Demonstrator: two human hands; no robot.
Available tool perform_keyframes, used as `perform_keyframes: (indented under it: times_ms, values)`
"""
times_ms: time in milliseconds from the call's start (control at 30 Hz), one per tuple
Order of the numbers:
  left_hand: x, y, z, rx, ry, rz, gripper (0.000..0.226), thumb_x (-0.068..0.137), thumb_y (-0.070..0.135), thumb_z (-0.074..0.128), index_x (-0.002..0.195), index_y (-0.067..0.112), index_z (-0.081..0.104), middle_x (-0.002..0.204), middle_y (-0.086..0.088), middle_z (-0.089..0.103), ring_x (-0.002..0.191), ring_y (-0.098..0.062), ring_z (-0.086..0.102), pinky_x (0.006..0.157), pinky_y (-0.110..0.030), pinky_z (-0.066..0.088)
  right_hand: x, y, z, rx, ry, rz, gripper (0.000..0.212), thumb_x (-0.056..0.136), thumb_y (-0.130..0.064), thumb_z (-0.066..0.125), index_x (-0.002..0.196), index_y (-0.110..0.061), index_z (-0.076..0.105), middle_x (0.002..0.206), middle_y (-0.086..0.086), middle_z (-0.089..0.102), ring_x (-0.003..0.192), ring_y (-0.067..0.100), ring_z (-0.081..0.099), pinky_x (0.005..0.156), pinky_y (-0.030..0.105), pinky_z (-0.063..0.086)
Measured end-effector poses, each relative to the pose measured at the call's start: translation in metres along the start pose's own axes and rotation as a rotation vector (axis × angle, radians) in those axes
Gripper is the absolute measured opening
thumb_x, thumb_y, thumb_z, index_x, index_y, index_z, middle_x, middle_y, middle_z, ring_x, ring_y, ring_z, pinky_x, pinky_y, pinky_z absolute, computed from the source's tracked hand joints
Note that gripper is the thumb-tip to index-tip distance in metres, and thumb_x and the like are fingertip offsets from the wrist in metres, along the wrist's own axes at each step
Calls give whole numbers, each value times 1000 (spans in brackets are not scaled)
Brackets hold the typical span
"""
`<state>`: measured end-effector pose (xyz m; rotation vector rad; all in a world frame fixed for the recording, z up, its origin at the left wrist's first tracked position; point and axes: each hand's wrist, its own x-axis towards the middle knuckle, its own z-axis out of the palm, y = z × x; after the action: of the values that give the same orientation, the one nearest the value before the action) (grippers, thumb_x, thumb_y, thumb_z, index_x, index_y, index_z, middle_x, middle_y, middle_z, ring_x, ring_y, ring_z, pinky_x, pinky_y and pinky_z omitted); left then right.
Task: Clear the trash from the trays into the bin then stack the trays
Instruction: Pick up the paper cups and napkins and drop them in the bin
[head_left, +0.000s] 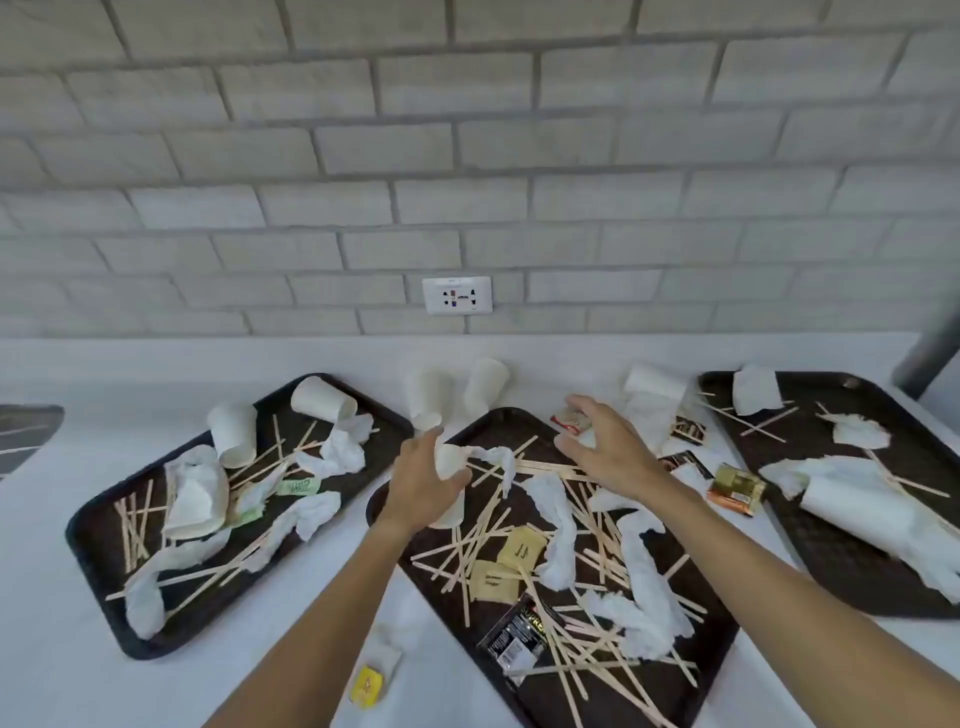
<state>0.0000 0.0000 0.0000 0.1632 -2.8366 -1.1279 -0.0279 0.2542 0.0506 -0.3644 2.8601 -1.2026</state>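
Three dark brown trays lie on a white counter: the left tray (98, 525), the middle tray (597, 696) and the right tray (831, 566). All carry wooden stir sticks, crumpled napkins and packets. My left hand (421, 483) grips a white paper cup (451, 462) at the far end of the middle tray. My right hand (602, 441) hovers with spread fingers above that tray's far right corner, near a red-and-white packet (571, 420). No bin is in view.
Two white cups (485, 387) stand on the counter behind the middle tray. Cups (322, 397) lie on the left tray. A yellow packet (368, 686) lies on the counter near me. Another tray's edge (26, 431) shows far left. A brick wall with a socket (457, 295) backs the counter.
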Motion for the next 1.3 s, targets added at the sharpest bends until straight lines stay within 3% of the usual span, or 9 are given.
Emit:
perform_keyframes:
  times_ms: [167,367,500,633,833,1000,1100,1200,1300]
  values:
    - [-14,-3,19,-44,73,-99,90,82,34,76,152,20,21,147,-17,28,133,-34,36,108,-45,38,-3,4,29,11,-69,31,61,93,-31,61,149,-24,37,155,-2,37,144,16,32,117,36,28]
    - [-15,-13,23,-138,15,-154,91,86,24,73,153,12,14,147,-16,38,134,-31,39,104,-36,35,-8,8,47,8,-121,40,60,94,-33,61,148,-30,36,150,-3,42,139,15,38,112,35,34]
    - [-13,-17,19,-221,-2,-151,77,87,33,72,148,16,30,141,-7,48,126,-23,46,100,-34,40,-7,10,53,49,-133,58,61,92,-36,64,146,-34,37,146,-4,45,135,15,43,109,40,39]
    - [-12,-9,7,-275,-193,-15,59,83,38,76,134,25,49,120,13,53,107,-5,50,79,-14,40,-3,-1,49,396,-167,164,64,86,-42,71,143,-40,42,142,-8,47,121,6,53,102,32,45]
    - [-2,-4,-7,-558,-389,0,55,80,29,81,130,29,57,124,7,62,112,-9,62,93,-23,52,5,-11,44,665,-353,277,53,90,-36,69,139,-37,48,131,-4,57,115,13,61,96,36,54]
    - [13,-13,-18,-538,-484,23,56,81,29,80,131,30,57,125,6,62,112,-6,61,99,-27,50,11,-6,50,687,-393,279,46,86,-28,75,127,-38,58,124,4,62,110,20,66,93,37,57]
    - [31,-18,-25,-445,-350,24,49,86,28,75,132,26,57,121,8,62,107,-2,61,92,-18,51,19,-2,56,656,-290,262,48,83,-28,78,124,-40,58,122,1,63,107,17,67,92,36,57]
    - [60,-26,-27,-307,-22,12,43,88,28,72,128,20,58,113,6,62,104,-10,60,94,-28,50,24,0,59,610,-177,253,53,82,-26,78,128,-39,55,123,-4,61,107,12,64,90,32,56]
    - [91,-30,-24,-241,129,-45,48,89,25,69,132,13,52,121,-8,58,111,-23,57,98,-39,48,24,4,63,580,-108,245,55,81,-25,79,128,-38,53,123,-6,60,108,11,62,91,30,54]
